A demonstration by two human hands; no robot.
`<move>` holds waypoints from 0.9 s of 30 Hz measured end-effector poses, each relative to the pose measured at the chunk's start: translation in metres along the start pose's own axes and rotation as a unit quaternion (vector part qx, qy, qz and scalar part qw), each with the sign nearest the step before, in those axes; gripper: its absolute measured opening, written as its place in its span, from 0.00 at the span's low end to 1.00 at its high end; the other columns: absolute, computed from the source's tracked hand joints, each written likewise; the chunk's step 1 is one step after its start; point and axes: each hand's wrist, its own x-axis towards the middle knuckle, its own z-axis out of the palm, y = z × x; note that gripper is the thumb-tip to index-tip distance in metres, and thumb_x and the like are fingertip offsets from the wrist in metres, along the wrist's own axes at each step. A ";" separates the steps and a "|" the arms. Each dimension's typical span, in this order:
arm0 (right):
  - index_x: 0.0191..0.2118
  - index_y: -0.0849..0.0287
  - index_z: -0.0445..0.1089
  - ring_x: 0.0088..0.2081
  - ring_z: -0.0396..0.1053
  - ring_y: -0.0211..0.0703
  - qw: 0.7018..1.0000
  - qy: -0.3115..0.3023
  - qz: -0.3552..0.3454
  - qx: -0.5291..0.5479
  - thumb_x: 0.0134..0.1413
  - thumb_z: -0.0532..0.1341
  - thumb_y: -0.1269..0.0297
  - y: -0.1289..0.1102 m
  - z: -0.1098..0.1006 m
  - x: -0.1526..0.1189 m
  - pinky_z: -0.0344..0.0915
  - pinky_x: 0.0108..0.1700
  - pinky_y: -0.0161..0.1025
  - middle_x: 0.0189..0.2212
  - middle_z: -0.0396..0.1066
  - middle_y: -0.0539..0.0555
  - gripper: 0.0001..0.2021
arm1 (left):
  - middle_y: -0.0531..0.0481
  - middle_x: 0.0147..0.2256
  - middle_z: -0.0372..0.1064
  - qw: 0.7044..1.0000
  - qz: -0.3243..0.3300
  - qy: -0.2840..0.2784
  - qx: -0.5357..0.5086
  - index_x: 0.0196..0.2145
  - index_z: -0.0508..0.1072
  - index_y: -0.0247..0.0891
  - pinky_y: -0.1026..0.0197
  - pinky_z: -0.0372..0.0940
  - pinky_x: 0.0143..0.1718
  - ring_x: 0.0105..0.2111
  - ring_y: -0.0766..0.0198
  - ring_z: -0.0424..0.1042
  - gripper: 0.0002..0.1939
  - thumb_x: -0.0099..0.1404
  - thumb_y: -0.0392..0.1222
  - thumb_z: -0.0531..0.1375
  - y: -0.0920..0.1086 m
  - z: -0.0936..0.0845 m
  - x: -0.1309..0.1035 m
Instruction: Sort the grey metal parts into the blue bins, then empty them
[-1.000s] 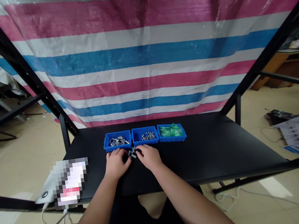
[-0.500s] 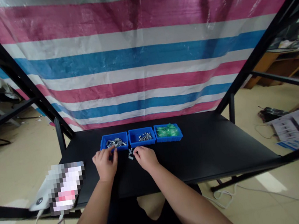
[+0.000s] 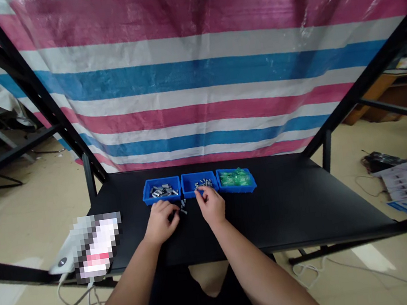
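My left hand [image 3: 162,221] rests low over the table just in front of the left blue bin [image 3: 164,200]. Its fingers curl toward the thumb, beside a few small metal pieces [image 3: 183,207] on the tabletop. Whatever is between those fingertips is too small to make out. My right hand [image 3: 213,205] reaches to the front of the middle blue bin [image 3: 190,195], thumb and forefinger apart at the small silver metal parts [image 3: 205,183] inside. Larger grey metal cylinders [image 3: 164,191] lie in the left bin.
Green plastic packets [image 3: 235,177] fill the right blue bin [image 3: 238,189]. A white device [image 3: 67,257] with cables and a blurred screen sits at the table's left edge. Black frame posts and a striped sheet [image 3: 192,75] enclose the black table [image 3: 289,201].
My left hand has drawn back from the left bin to the loose metal pieces. My right hand has left those pieces and moved to the middle bin. The view has shifted slightly.
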 end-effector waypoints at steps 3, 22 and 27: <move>0.38 0.57 0.76 0.27 0.67 0.37 0.999 -0.041 -0.004 -0.018 0.65 0.58 0.59 -0.002 -0.002 -0.004 0.60 0.35 0.33 0.23 0.67 0.48 0.11 | 0.48 0.35 0.74 0.999 0.002 -0.050 0.011 0.41 0.76 0.43 0.53 0.61 0.43 0.39 0.56 0.70 0.09 0.68 0.38 0.56 0.000 0.004 0.003; 0.61 0.45 0.71 0.42 0.76 0.45 0.950 -0.276 -0.089 -0.119 0.62 0.57 0.69 -0.009 0.003 -0.012 0.68 0.44 0.37 0.45 0.79 0.52 0.24 | 0.45 0.42 0.78 0.990 -0.075 -0.048 0.111 0.46 0.74 0.44 0.51 0.60 0.42 0.43 0.50 0.74 0.10 0.70 0.40 0.56 -0.004 0.017 0.005; 0.57 0.48 0.73 0.42 0.75 0.44 0.957 -0.261 -0.073 -0.105 0.63 0.58 0.68 -0.009 0.000 -0.013 0.67 0.45 0.37 0.45 0.78 0.52 0.19 | 0.45 0.42 0.78 0.992 -0.070 -0.039 0.098 0.43 0.73 0.43 0.52 0.61 0.42 0.43 0.51 0.75 0.09 0.73 0.42 0.53 -0.007 0.018 0.004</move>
